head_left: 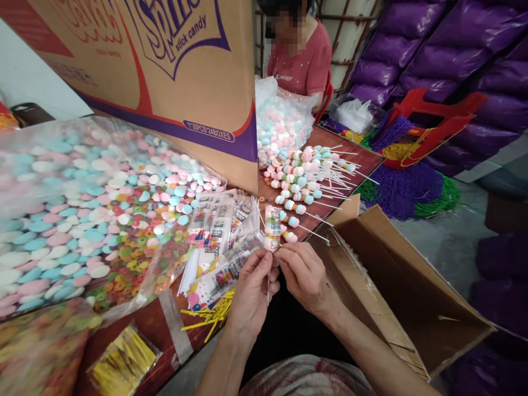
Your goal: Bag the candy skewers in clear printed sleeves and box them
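Two hands meet at one wrapped marshmallow skewer (273,220): the left hand (256,275) pinches it between thumb and fingers at its lower end, so it stands upright above the grip. On its other side, the right hand (306,272) has its fingertips drawn together beside a speck of yellow (281,245); I cannot tell whether they close on it. Just beyond the grip lie unwrapped marshmallow skewers (296,188); to its left, printed plastic sleeves (218,234) and loose yellow twist ties (212,314); to its right, an open cardboard box (371,297).
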{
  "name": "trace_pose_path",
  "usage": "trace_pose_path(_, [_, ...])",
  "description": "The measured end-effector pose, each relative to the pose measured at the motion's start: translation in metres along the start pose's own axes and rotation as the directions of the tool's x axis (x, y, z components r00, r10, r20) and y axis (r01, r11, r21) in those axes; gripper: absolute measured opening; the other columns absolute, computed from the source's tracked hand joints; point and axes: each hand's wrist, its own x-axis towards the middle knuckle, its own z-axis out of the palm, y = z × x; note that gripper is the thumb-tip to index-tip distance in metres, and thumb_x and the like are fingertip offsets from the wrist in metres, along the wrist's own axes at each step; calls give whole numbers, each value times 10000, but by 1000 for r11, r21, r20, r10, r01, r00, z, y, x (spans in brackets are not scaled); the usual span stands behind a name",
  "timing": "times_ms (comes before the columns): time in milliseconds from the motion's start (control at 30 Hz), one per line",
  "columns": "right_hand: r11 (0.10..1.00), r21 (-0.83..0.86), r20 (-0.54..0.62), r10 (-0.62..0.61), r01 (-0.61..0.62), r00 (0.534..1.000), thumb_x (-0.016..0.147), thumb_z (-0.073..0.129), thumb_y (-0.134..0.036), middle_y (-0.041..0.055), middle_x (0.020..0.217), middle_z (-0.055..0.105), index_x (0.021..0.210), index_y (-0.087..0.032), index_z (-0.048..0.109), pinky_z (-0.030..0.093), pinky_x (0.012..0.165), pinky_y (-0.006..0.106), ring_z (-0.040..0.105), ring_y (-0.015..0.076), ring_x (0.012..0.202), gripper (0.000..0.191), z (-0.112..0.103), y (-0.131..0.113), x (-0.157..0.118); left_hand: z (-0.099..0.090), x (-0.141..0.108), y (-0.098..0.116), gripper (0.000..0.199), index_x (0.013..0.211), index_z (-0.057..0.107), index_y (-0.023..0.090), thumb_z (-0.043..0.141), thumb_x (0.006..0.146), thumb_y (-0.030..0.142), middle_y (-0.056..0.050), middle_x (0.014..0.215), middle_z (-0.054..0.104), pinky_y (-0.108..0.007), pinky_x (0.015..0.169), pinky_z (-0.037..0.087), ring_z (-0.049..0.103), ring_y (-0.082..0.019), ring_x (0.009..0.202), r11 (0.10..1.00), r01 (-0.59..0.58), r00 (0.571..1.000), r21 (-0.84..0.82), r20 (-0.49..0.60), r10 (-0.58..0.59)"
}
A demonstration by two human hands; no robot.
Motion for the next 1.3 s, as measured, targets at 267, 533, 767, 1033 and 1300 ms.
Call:
trace_pose_path(267, [813, 298, 180, 467, -500, 866, 982, 448, -240, 13, 762, 538, 797, -218, 498, 408, 662, 290, 495, 162, 707, 193, -2, -22, 3, -1, 5, 12, 428, 883, 712, 176, 651, 815, 594, -69, 949, 683, -290, 769, 511, 618, -172, 851, 994, -84, 975, 75, 211, 66])
trace_pose_path(533, [795, 341, 122, 491, -501, 862, 943, 560, -296, 19, 830, 621, 823, -218, 609, 421, 732, 287, 544, 169, 776, 151, -24, -24, 12, 5, -6, 9, 378, 712, 714, 191, 643, 847, 536, -47, 843, 678, -322, 952, 422, 596, -189, 900, 869, -293, 954, 400, 178, 240])
trace_pose_path(767, [342, 552, 436, 659, -760, 613, 868, 655, -439, 10, 650, 575, 798, -186, 701, 405, 572, 265, 474, 139, 592, 266, -33, -19, -14, 9, -3, 3, 181, 896, 786, 197, 743, 792, 337, -63, 867, 731, -320, 826, 464, 630, -194, 822, 859, -290, 943, 421, 279, 181])
trace_pose_path(1033, [178, 672, 179, 903, -719, 391, 670, 824, -467, 31, 731, 609, 766, -244, 717, 401, 473, 298, 340, 74, 460, 266, -69, 35, -54, -15, 31, 68, 97, 828, 773, 235, 678, 813, 241, -67, 937, 727, -322, 856, 467, 642, -211, 904, 447, -565, 740, 694, 188, 645])
trace_pose_path(1300, [171, 708, 73, 947, -685, 312, 667, 822, -374, 75, 787, 624, 788, -244, 756, 284, 441, 337, 390, 97, 494, 189, -87, 86, -62, -78, 71, 140, 288, 1035, 694, 187, 678, 768, 293, -120, 993, 687, -366, 847, 459, 619, -284, 994, -20, 155, 573, 988, -74, 816])
